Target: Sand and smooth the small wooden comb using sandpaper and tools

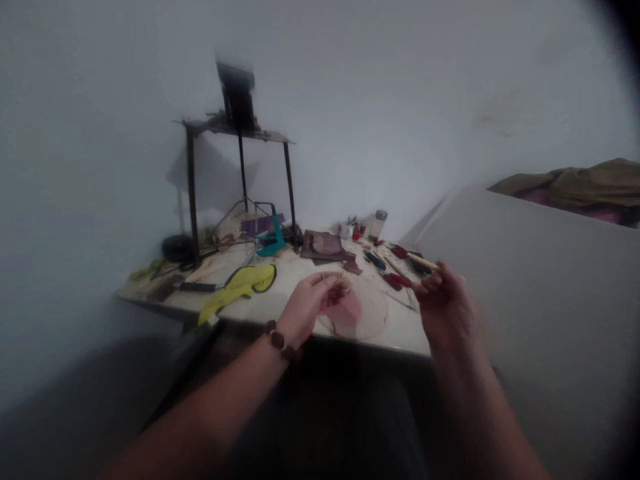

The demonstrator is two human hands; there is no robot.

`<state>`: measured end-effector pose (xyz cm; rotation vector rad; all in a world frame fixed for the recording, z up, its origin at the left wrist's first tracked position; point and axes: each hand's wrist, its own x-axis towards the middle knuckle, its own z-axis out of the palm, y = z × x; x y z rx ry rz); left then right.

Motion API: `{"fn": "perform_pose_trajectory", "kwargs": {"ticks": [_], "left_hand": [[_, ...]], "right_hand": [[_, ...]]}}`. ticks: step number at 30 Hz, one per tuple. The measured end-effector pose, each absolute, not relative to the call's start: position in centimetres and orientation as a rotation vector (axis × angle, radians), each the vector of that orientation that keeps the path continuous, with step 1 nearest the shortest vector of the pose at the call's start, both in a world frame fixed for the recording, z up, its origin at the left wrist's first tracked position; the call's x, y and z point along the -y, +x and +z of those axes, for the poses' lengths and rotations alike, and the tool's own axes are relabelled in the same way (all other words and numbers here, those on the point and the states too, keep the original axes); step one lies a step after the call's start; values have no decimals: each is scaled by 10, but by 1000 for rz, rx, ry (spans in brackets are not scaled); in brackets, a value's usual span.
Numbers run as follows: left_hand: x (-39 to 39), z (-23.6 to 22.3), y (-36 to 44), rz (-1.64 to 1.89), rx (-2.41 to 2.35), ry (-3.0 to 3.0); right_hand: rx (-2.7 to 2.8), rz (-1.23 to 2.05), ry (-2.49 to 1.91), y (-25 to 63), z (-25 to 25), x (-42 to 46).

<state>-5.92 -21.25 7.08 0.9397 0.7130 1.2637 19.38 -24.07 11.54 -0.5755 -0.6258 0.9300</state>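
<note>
Since the cluttered white workbench (397, 330) runs along a pale wall (90, 147), a yellow cutout (237, 287) sits leftmost; the left hand (306, 305) pinches a small toothed piece (333, 275) in its fingertips, and the right hand (447, 303) curls around a wooden handle (424, 262). Both ends are too blurry to make out, tbh.

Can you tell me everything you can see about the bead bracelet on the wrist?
The bead bracelet is a loop of big, round, dark brown beads that look like polished wood. It circles the person's left wrist, just behind the left hand, and touches the bare skin. The beads sit side by side, and the lowest ones hang a little below the wrist. Any string holding them is hidden.
</note>
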Motion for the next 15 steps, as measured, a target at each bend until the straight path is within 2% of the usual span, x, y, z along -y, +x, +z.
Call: {"fn": "perform_pose_trajectory", "kwargs": {"ticks": [8, 15], "left_hand": [[209, 93, -94, 1286, -656, 908], [223, 98, -117, 1324, -613, 936]], "right_hand": [[726, 911, -520, 146, 151, 227], [1007, 964, -652, 60, 127, 238]]}}
